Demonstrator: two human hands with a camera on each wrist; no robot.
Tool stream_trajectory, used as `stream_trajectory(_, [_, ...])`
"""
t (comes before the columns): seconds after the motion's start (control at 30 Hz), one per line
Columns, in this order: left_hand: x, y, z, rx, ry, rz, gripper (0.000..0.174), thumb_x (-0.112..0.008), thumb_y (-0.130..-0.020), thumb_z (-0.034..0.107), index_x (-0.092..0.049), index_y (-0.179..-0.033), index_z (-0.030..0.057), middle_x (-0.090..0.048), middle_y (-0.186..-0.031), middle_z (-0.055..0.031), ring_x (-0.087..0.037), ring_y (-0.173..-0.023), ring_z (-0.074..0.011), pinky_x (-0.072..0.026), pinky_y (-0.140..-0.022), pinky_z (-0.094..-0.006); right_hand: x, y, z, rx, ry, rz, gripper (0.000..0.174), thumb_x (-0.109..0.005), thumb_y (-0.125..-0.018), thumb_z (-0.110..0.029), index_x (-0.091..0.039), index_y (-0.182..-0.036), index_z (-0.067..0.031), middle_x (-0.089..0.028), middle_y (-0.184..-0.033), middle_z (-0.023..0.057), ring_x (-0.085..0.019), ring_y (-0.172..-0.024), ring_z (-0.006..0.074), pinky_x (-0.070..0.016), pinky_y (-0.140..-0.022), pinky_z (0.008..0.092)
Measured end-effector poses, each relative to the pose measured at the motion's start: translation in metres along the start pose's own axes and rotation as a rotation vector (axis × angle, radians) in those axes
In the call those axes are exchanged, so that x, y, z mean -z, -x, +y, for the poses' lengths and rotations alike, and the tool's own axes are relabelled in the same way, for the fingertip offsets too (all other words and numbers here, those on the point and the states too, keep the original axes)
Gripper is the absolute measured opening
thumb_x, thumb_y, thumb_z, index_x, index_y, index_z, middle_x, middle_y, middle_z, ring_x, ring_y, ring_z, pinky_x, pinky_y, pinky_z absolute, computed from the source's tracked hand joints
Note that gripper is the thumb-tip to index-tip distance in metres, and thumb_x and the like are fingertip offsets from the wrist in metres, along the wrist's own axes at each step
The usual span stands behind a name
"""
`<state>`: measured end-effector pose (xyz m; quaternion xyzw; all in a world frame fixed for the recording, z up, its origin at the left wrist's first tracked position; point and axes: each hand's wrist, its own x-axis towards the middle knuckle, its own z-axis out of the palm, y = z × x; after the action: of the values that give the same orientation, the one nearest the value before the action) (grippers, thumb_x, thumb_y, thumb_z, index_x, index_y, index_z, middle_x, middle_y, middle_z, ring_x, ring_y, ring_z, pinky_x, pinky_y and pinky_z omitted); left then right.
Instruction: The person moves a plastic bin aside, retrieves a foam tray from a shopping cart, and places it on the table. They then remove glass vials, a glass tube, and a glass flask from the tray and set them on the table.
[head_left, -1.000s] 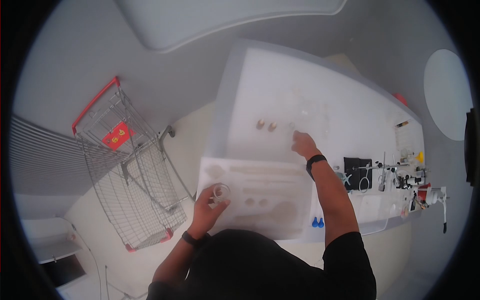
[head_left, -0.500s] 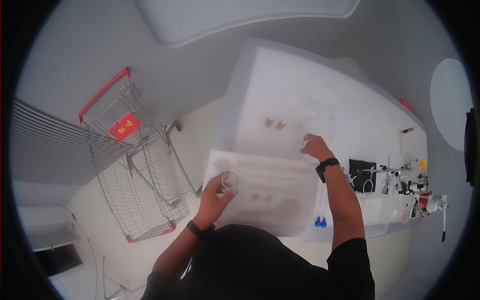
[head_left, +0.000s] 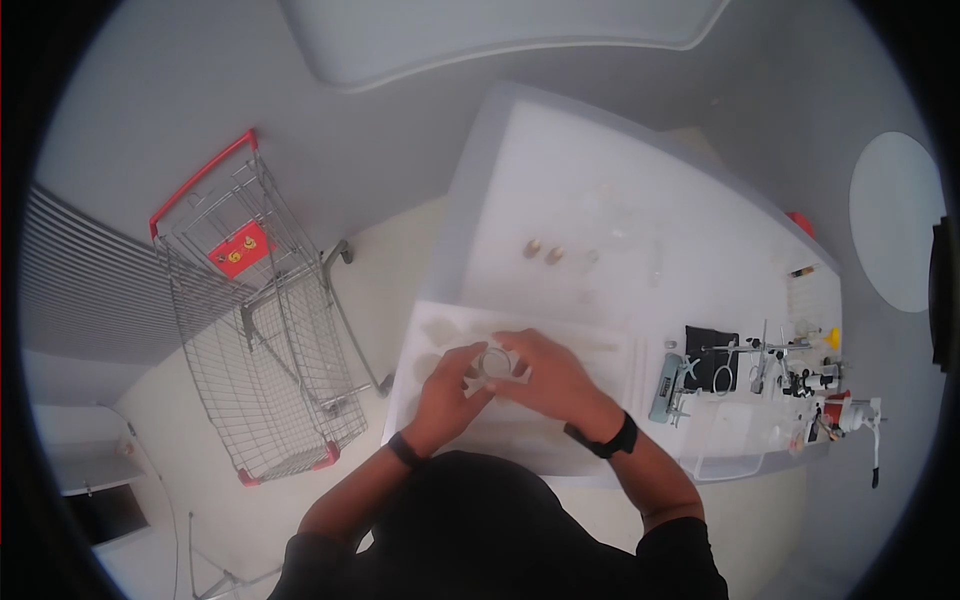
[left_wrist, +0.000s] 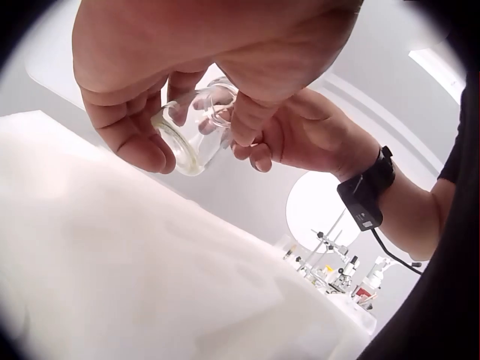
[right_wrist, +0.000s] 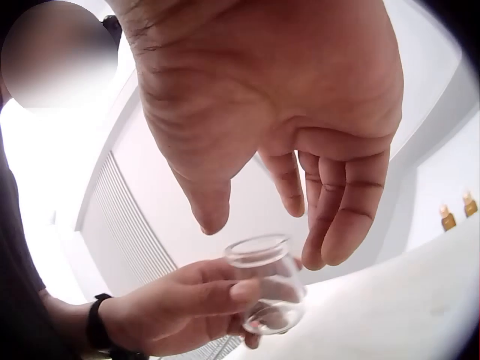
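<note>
A small clear glass jar (head_left: 495, 362) (left_wrist: 184, 142) (right_wrist: 279, 289) is held over the white tray by my left hand (head_left: 450, 398) (left_wrist: 210, 41) (right_wrist: 180, 304), thumb and fingers round its side. Its rim faces up in the right wrist view. Just above and beside the rim is my right hand (head_left: 550, 378) (left_wrist: 319, 135) (right_wrist: 277, 90), thumb and fingers spread apart, with nothing visible between them. Contact with the glass cannot be made out. The tray (head_left: 400, 410) has shaped recesses, partly covered by my hands.
Two small brown bottles (head_left: 534, 247) (right_wrist: 448, 217) stand on the white table (head_left: 620, 150) beyond the tray. At the right are a teal device (head_left: 664, 388), a black pouch (head_left: 700, 345) and metal stands (head_left: 765, 350). A wire shopping cart (head_left: 270, 370) is on the left.
My right hand has come back from the table beside the brown bottles to the jar. My left hand has carried the jar rightward over the tray. The teal device has come into view.
</note>
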<state>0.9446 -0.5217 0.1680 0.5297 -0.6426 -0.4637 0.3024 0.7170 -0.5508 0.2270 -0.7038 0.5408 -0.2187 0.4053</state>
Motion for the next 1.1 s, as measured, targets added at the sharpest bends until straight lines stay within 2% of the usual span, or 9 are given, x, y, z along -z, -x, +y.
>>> stream_trajectory(0.07, [-0.004, -0.003, -0.007, -0.064, -0.051, -0.019, 0.072, -0.089, -0.097, 0.016, -0.058, -0.163, 0.0085, -0.068, -0.14, -0.0143, -0.073, -0.109, -0.0259, -0.062, -0.089, -0.0388, -0.01, -0.004, -0.007, 0.056, 0.035, -0.03, 0.06, -0.089, -0.095, -0.037, -0.07, -0.146, -0.012, -0.073, -0.132, 0.0117, -0.078, -0.093, 0.0281, -0.0638, -0.084, 0.0415])
stream_trajectory(0.17, [-0.005, -0.007, -0.008, -0.071, -0.047, 0.009, 0.075, -0.088, -0.097, 0.015, -0.057, -0.164, 0.0084, -0.067, -0.143, -0.0151, -0.074, -0.113, -0.0292, -0.0626, -0.094, -0.0403, -0.012, -0.014, -0.015, -0.054, 0.06, -0.084, 0.053, -0.088, -0.095, -0.028, -0.07, -0.142, -0.0109, -0.071, -0.126, 0.0103, -0.073, -0.101, 0.027, -0.0616, -0.09, 0.0407])
stream_trajectory(0.23, [-0.001, -0.009, 0.001, -0.082, -0.029, 0.067, 0.071, -0.086, -0.098, 0.015, -0.058, -0.163, 0.0086, -0.068, -0.146, -0.0159, -0.074, -0.116, -0.0311, -0.0624, -0.097, -0.0419, -0.006, -0.022, -0.014, 0.002, 0.135, -0.015, 0.046, -0.084, -0.094, -0.028, -0.068, -0.133, -0.0102, -0.07, -0.127, 0.0135, -0.076, -0.098, 0.0363, -0.0628, -0.087, 0.0467])
stream_trajectory(0.27, [0.001, -0.009, 0.004, -0.095, -0.014, 0.117, 0.068, -0.085, -0.099, 0.016, -0.06, -0.162, 0.0088, -0.068, -0.148, -0.0166, -0.074, -0.12, -0.0329, -0.0622, -0.101, -0.0435, -0.001, -0.029, -0.01, 0.006, 0.142, -0.024, 0.046, -0.084, -0.094, -0.028, -0.068, -0.133, -0.0102, -0.07, -0.127, 0.0135, -0.076, -0.098, 0.0363, -0.0628, -0.087, 0.0467])
stream_trajectory(0.4, [0.019, 0.004, -0.014, -0.073, 0.028, 0.142, 0.061, -0.082, -0.102, 0.015, -0.063, -0.16, 0.008, -0.069, -0.148, -0.0164, -0.074, -0.122, -0.0331, -0.0623, -0.102, -0.0436, 0.026, -0.072, 0.052, 0.084, 0.409, 0.236, 0.047, -0.086, -0.092, -0.02, -0.067, -0.134, -0.0108, -0.069, -0.13, 0.0168, -0.074, -0.107, 0.0405, -0.0619, -0.091, 0.0501])
stream_trajectory(0.47, [0.029, 0.016, -0.027, -0.029, 0.028, 0.133, 0.054, -0.08, -0.104, 0.015, -0.067, -0.155, 0.0071, -0.071, -0.145, -0.0167, -0.074, -0.123, -0.0332, -0.0623, -0.103, -0.0438, 0.036, -0.094, 0.084, 0.019, 0.437, 0.216, 0.048, -0.087, -0.091, -0.019, -0.067, -0.133, -0.0099, -0.069, -0.13, 0.0166, -0.074, -0.113, 0.0402, -0.0622, -0.094, 0.0515])
stream_trajectory(0.63, [0.037, 0.053, -0.056, 0.044, 0.043, 0.175, 0.049, -0.079, -0.105, 0.014, -0.068, -0.152, 0.0053, -0.074, -0.142, -0.0182, -0.075, -0.125, -0.0337, -0.0623, -0.104, -0.0439, 0.037, -0.131, 0.153, -0.132, 0.586, 0.004, 0.052, -0.088, -0.086, -0.014, -0.065, -0.133, -0.0093, -0.071, -0.13, 0.016, -0.074, -0.118, 0.0394, -0.0634, -0.098, 0.0507])
stream_trajectory(0.8, [0.041, 0.074, -0.063, 0.096, 0.067, 0.201, 0.047, -0.077, -0.106, 0.011, -0.068, -0.151, 0.004, -0.075, -0.139, -0.018, -0.075, -0.125, -0.0339, -0.062, -0.105, -0.0439, 0.033, -0.154, 0.208, -0.086, 0.627, -0.185, 0.06, -0.091, -0.082, -0.013, -0.064, -0.135, -0.0098, -0.073, -0.13, 0.0169, -0.073, -0.123, 0.0409, -0.0627, -0.101, 0.0511])
stream_trajectory(1.1, [0.05, 0.083, -0.076, 0.171, 0.178, 0.234, 0.036, -0.075, -0.106, 0.007, -0.075, -0.141, 0.0045, -0.079, -0.131, -0.0144, -0.076, -0.11, -0.0284, -0.0614, -0.098, -0.0388, 0.024, -0.167, 0.233, -0.17, 0.763, -0.325, 0.081, -0.1, -0.079, -0.021, -0.061, -0.148, -0.0046, -0.074, -0.129, 0.0202, -0.072, -0.126, 0.0408, -0.0626, -0.104, 0.0516])
